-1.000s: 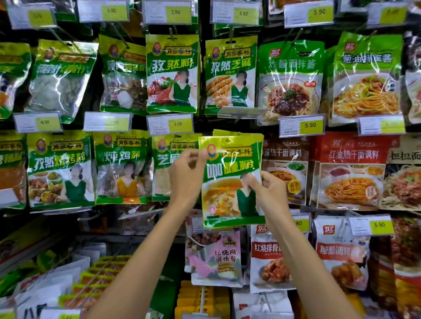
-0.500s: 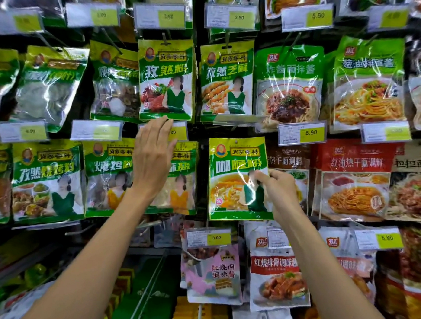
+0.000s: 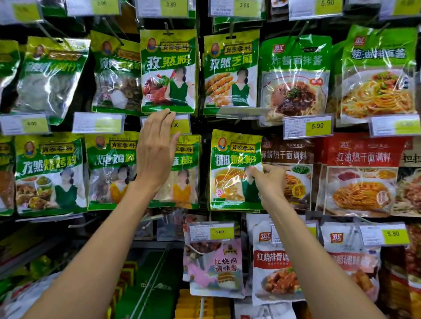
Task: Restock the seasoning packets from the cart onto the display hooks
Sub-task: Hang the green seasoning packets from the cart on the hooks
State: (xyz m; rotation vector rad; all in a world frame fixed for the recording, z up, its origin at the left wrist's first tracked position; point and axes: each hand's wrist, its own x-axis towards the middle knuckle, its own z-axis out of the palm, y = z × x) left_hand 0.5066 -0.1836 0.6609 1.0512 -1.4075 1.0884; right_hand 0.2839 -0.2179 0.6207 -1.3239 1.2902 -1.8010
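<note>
Your left hand point(image 3: 157, 147) has left the hanging packet point(image 3: 231, 160), now flat-fingered over the price tag point(image 3: 182, 125) at its 10 o'clock. Your right hand point(image 3: 270, 180) pinches its 3 o'clock edge, likely steadying it.

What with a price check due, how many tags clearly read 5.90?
3: top tag, middle tag right of centre, lower-right tag. A blurred tag further right may match; others may be hidden.
</note>
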